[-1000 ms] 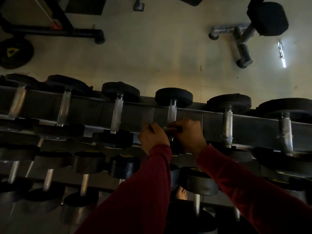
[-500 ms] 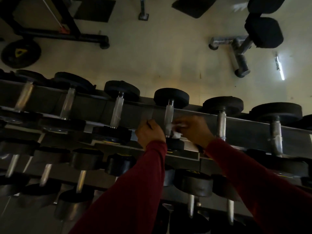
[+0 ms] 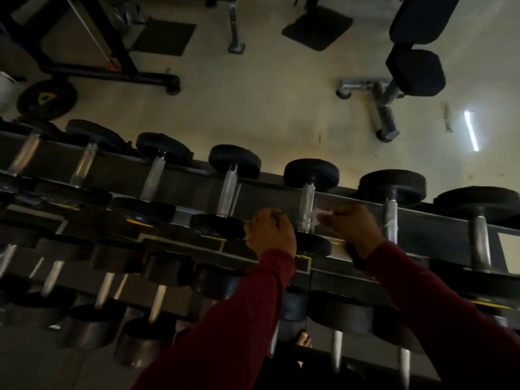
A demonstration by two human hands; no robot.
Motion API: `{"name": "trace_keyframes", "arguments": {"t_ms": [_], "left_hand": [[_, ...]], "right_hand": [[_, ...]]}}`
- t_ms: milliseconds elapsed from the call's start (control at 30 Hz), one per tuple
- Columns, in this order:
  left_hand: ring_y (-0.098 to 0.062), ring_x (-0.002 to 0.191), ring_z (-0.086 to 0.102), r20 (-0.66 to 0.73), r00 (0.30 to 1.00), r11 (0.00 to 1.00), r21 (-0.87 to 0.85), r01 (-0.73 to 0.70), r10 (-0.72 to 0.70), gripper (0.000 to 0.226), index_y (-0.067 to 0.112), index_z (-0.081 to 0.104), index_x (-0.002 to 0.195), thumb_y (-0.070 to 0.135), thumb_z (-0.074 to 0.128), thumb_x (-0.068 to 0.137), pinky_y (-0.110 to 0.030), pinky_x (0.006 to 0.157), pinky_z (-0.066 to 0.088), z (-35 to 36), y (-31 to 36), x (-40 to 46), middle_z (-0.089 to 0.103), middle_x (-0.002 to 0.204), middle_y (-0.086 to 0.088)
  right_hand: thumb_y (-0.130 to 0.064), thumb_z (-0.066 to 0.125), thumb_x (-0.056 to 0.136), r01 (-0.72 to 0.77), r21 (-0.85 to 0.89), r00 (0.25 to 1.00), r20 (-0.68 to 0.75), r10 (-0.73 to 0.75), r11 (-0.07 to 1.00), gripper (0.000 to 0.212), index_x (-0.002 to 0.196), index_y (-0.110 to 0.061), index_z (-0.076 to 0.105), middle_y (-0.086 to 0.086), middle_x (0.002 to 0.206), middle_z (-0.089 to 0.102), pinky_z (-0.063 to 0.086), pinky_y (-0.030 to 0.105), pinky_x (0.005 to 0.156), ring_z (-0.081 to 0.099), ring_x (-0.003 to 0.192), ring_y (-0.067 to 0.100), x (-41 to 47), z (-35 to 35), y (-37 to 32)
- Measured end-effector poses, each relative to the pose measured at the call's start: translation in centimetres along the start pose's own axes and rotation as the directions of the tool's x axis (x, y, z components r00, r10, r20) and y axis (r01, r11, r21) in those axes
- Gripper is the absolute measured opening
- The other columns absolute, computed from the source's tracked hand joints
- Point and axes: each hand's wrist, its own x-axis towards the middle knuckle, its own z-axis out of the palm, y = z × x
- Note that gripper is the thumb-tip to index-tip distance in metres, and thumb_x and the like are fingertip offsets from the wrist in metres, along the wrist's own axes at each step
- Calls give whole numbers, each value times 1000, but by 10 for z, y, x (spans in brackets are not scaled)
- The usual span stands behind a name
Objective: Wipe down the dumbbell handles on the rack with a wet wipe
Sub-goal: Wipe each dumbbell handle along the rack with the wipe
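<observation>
Dumbbell handle (image 3: 306, 204) being worked sits on the top tier of the rack (image 3: 183, 187), fifth dumbbell from the rack's left end, chrome bar between two black heads. Right hand (image 3: 351, 229) pinches a small white wet wipe (image 3: 319, 213) in curled fingers, just right of that handle; wipe looks touching or barely off the bar, can't tell through the blur. Left hand (image 3: 271, 233) is curled just left of the handle, above the near head; something pale shows at its lower edge, can't tell if it's gripping anything. Risks, as I read it: wipe is bunched small, so it may only hit one side of the bar and skip the underside and the ends by the heads. Loose pinch could drop the wipe into the rack's lower tiers. Dim light makes missed patches hard to spot. Neighbouring handle (image 3: 391, 220) right of it is close, easy to knock knuckles.
</observation>
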Motion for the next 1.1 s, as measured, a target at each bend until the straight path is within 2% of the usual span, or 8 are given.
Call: {"name": "trace_keyframes", "arguments": {"t_ms": [100, 167, 267, 400, 600, 733, 933, 1100], "left_hand": [[-32, 124, 41, 54, 925, 922, -77, 380, -377, 42, 13, 57, 127, 37, 39, 99, -42, 101, 31, 34, 6, 4, 53, 135, -8], [-34, 120, 42, -36, 885, 875, -179, 451, -463, 43, 12, 59, 124, 37, 40, 96, -41, 98, 33, 45, 5, 5, 57, 131, -12], [-35, 118, 44, -123, 856, 847, -272, 457, -502, 36, 13, 63, 119, 30, 45, 93, -39, 96, 33, 49, 8, 4, 60, 124, -14], [-32, 119, 45, -162, 842, 834, -323, 448, -515, 31, 16, 65, 117, 26, 46, 93, -36, 98, 32, 50, 10, 4, 62, 123, -12], [-30, 119, 44, -187, 835, 841, -288, 458, -518, 32, 21, 65, 115, 26, 43, 93, -40, 102, 35, 56, 4, 10, 62, 124, -8], [-30, 119, 44, -181, 827, 830, -303, 468, -532, 31, 23, 65, 114, 28, 43, 93, -42, 102, 36, 59, 1, 12, 61, 125, -9], [-30, 120, 44, -178, 816, 816, -325, 478, -549, 27, 24, 66, 110, 30, 46, 93, -45, 103, 37, 61, -2, 15, 63, 123, -9], [-29, 118, 44, -166, 824, 816, -341, 468, -542, 27, 26, 67, 111, 29, 46, 93, -42, 101, 37, 63, -5, 16, 63, 122, -6]], "right_hand": [[-55, 68, 85, 81, -549, 996, 84, -41, 832, 33, 84, -22, 70, -1, 86, 70, 55, 30, 69, 66, 75, 13, 15, 4, 5], [-48, 64, 89, 66, -633, 994, 107, 3, 771, 32, 96, -17, 69, 5, 100, 69, 48, 28, 70, 66, 88, 21, 25, 13, 4], [-31, 59, 88, -12, -543, 996, 69, 59, 840, 32, 109, -10, 69, 12, 112, 67, 41, 30, 73, 63, 106, 30, 43, 23, 9], [-31, 53, 97, 87, -565, 984, 177, 17, 820, 30, 114, -11, 67, 11, 118, 66, 46, 32, 78, 62, 109, 29, 56, 28, 20], [-28, 67, 92, 151, -475, 952, 306, 2, 867, 23, 106, -12, 72, 7, 109, 69, 53, 39, 94, 64, 103, 21, 61, 20, 25], [-29, 75, 85, 147, -423, 966, 258, -36, 894, 15, 96, -17, 74, 0, 100, 71, 56, 30, 85, 66, 91, 11, 58, 19, 29], [-26, 64, 94, 104, -464, 962, 270, 28, 880, 19, 104, -11, 71, 8, 108, 69, 54, 36, 94, 65, 100, 19, 59, 30, 27], [-23, 75, 86, -26, -131, 971, 231, 56, 991, 15, 96, -12, 75, -3, 93, 70, 44, 15, 61, 64, 86, 6, 42, 16, 30]]}}
